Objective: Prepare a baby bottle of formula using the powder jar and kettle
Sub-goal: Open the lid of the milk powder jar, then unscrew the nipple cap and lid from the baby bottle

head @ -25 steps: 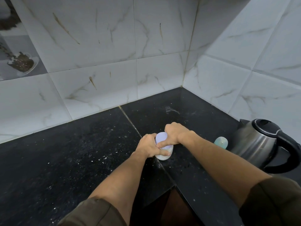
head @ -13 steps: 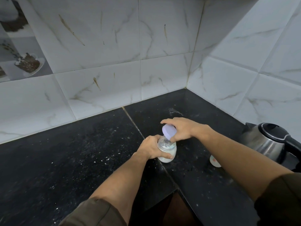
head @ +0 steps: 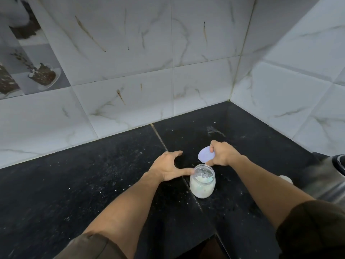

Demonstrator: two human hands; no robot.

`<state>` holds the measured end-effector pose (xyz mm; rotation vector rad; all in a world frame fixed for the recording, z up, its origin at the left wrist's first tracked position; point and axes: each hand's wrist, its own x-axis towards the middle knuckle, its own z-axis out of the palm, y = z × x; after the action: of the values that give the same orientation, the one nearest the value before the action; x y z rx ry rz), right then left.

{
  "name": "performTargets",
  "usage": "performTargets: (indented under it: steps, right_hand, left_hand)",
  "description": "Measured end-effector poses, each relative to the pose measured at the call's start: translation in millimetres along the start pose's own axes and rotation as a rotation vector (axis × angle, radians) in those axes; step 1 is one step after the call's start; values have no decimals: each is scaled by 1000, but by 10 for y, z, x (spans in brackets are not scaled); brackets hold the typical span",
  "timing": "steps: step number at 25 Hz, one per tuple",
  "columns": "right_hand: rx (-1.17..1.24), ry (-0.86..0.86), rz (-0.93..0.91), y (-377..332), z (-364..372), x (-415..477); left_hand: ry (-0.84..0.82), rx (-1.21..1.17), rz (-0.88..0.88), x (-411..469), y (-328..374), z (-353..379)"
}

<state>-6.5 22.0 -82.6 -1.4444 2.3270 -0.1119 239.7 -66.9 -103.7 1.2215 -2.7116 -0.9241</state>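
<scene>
Lid [head: 206, 156] behind jar [head: 202, 184], kettle [head: 328, 176] right

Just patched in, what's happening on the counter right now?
A person is at a black counter with the powder jar standing open. The right hand holds the jar's lilac lid just behind the jar. The left hand is spread open, thumb tip at the jar's rim, not gripping. A steel kettle sits blurred at the right edge.

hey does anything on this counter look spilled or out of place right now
Yes. The black counter is dusted with white specks, thickest as a pale smear near the back corner; it looks like spilled powder, though I can't confirm that. The open jar stands upright, its lid held in the right hand.
</scene>
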Motion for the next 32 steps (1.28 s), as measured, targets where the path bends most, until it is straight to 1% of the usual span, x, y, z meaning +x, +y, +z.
performTargets:
  steps: [4,8,10,12,14,17,20,23,25,27,32]
  right_hand:
    - [-48,-62,-5,38,163,160]
    - [-37,-101,-11,85,234,231]
    - [-32,-114,-21,105,215,197]
    - [-22,-86,-30,130,100,99]
    - [-31,-10,-27,215,-135,-49]
    - [-89,110,56,495,-618,-395]
    - [-110,130,186,800,-943,-814]
    - [-96,63,260,1005,-981,-1157]
    - [-118,-23,264,1030,-867,-1332]
    - [-174,-63,249,1018,-685,-1455]
    - [-243,7,258,979,-289,-1733]
  left_hand:
    - [153,-37,23,87,-85,-74]
    - [205,16,4,219,-27,-78]
    - [219,20,45,280,66,-72]
    - [234,36,106,329,209,-116]
    - [274,54,168,373,433,-193]
    - [308,61,303,400,975,-216]
    - [221,43,404,346,1563,-24]
    - [34,5,422,264,1970,295]
    - [-91,-25,407,187,2086,540]
    - [-144,-34,386,127,2124,767]
    - [-203,-93,349,-73,2096,1162]
